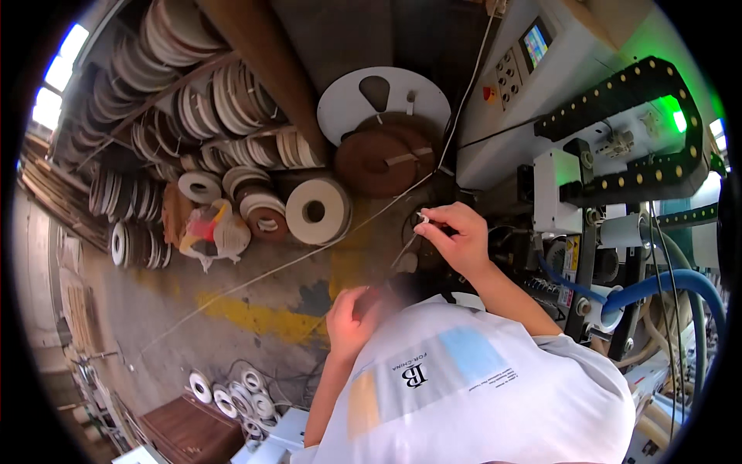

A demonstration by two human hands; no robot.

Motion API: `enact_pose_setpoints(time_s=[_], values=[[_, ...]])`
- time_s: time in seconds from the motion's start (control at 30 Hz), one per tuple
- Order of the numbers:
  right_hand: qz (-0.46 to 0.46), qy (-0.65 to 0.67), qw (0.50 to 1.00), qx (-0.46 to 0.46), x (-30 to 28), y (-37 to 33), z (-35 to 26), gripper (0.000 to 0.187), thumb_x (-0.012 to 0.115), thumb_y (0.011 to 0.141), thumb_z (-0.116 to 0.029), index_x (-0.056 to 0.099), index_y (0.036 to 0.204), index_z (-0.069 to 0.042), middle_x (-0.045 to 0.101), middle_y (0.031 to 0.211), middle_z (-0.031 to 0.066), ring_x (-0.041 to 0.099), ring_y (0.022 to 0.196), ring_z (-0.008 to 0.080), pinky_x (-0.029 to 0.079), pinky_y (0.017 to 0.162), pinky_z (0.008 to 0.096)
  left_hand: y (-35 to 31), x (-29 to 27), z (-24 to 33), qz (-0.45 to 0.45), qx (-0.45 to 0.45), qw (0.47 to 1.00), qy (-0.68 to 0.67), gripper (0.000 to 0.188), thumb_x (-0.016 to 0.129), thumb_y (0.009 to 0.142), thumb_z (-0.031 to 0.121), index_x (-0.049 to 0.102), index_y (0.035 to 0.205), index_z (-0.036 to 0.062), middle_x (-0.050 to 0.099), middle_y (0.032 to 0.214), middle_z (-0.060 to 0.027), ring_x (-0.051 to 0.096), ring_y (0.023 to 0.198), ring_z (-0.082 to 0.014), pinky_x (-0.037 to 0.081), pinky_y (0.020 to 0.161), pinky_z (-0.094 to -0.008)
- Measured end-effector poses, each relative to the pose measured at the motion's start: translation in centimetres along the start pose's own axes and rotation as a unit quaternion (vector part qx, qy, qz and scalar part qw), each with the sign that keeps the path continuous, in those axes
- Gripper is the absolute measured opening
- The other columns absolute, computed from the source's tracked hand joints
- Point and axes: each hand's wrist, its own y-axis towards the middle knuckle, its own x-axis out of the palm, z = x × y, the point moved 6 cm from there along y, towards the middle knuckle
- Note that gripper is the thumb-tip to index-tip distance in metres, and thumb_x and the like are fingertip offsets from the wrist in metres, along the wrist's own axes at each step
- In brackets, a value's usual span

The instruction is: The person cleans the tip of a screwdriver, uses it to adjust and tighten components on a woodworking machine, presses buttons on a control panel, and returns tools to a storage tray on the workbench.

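Note:
My right hand [457,236] is raised in front of me, thumb and fingertips pinched on a small white piece [423,220]. The piece is too small to name. A thin pale line slants down below those fingertips; I cannot tell whether it joins the piece. My left hand [352,319] is close to my shirt, its fingers curled and partly smeared by motion, so what is in it, if anything, does not show. Beyond my hands a brown roll of banding [375,164] lies against a large white reel disc [340,104] with cut-out openings.
Racks hold several banding rolls [239,97] at the upper left; a large cream roll [315,233] and a plastic bag [220,236] are below. A long pale strip [282,265] crosses over the floor. On the right are a machine with a control panel [506,77], a cable chain [610,89] and blue hoses [672,280].

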Motion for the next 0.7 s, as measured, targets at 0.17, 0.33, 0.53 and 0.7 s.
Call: enact_pose_setpoints(time_s=[0.17,0.33,0.53,0.7], values=[[0.056,-0.069,0.995,-0.039,-0.5,6.3,1.1,0.024,0.088,0.073,-0.004,0.076,0.092,-0.001,0.075,0.086,0.0099,0.065,0.07,0.0199,0.05,0.066,0.0294,9.7,0.9,-0.4,-0.059,0.051,0.997,-0.019,0.032,0.081,0.08,0.007,0.068,0.109,0.0019,0.069,0.094,-0.0087,0.066,0.082,-0.0188,0.052,0.073,-0.0285],[0.149,-0.2,0.968,-0.02,-3.0,8.1,2.1,0.018,0.087,0.074,-0.003,0.075,0.088,-0.003,0.074,0.082,0.0087,0.064,0.066,0.0214,0.05,0.06,0.0305,17.1,4.1,-2.1,-0.204,0.01,0.975,-0.093,0.035,0.081,0.081,0.011,0.069,0.113,0.0031,0.072,0.1,-0.0086,0.07,0.088,-0.0215,0.054,0.077,-0.0316],[0.269,-0.26,0.914,0.16,-5.2,6.2,1.8,0.006,0.074,0.09,-0.004,0.072,0.094,0.0,0.07,0.083,0.0089,0.065,0.075,0.0175,0.05,0.071,0.0275,26.6,7.6,0.0,-0.415,0.129,0.897,-0.076,0.035,0.077,0.089,0.022,0.066,0.118,0.0066,0.07,0.108,-0.0093,0.07,0.094,-0.0264,0.056,0.08,-0.0338],[0.388,-0.043,0.871,0.299,-4.1,3.1,2.2,0.014,0.067,0.099,-0.01,0.069,0.105,0.001,0.07,0.092,0.0015,0.06,0.081,0.0081,0.048,0.078,0.0224,32.3,8.7,1.2,-0.514,0.226,0.823,-0.087,0.036,0.079,0.084,0.017,0.068,0.116,0.0074,0.07,0.106,-0.0109,0.071,0.095,-0.0289,0.056,0.079,-0.0349]])
